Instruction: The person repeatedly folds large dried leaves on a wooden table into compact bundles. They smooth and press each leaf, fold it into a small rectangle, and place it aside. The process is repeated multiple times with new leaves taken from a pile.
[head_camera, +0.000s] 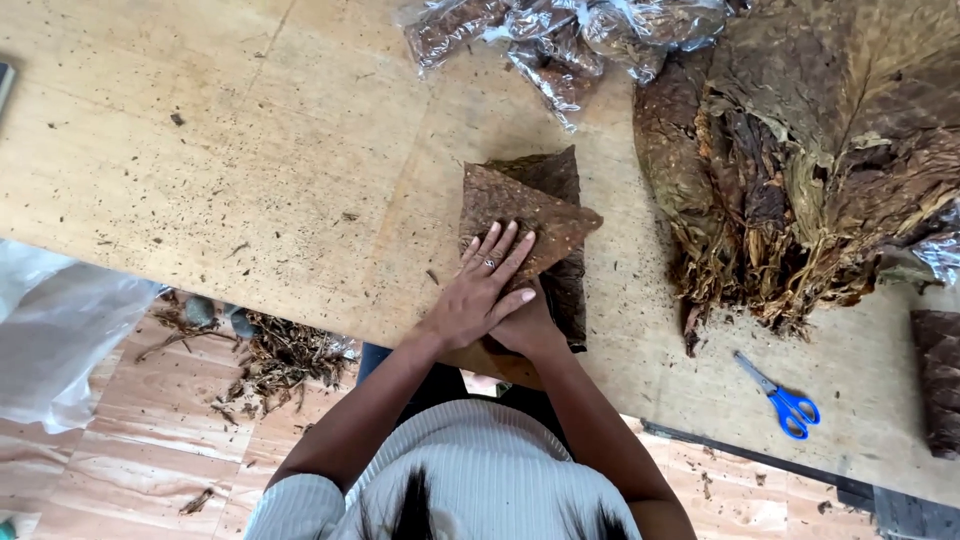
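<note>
Head view, looking down at a wooden table (250, 150). Left hand (480, 295) lies flat, palm down, fingers spread and extended, pressing on the brown leaf stack (525, 215) near the table's front edge; a ring shows on one finger. Right hand (527, 328) sits mostly under the left one, at the stack's near end, so I cannot tell how its fingers are set (only the back of the hand shows). Top leaf is angled across the darker ones below it.

Right of the stack, close by but apart: a big pile of dried leaves (800, 160). Blue-handled scissors (782, 398) lie on the table in front of that pile, near the front edge. Crumpled clear plastic bags (565, 35) with leaf bits sit at the far edge. Another dark leaf stack (940, 380) at the right border.

Tabletop is speckled with leaf crumbs. Below it: wood-pattern floor (100, 470), leaf scraps (280, 360) and a white plastic bag (55, 330) at left.
</note>
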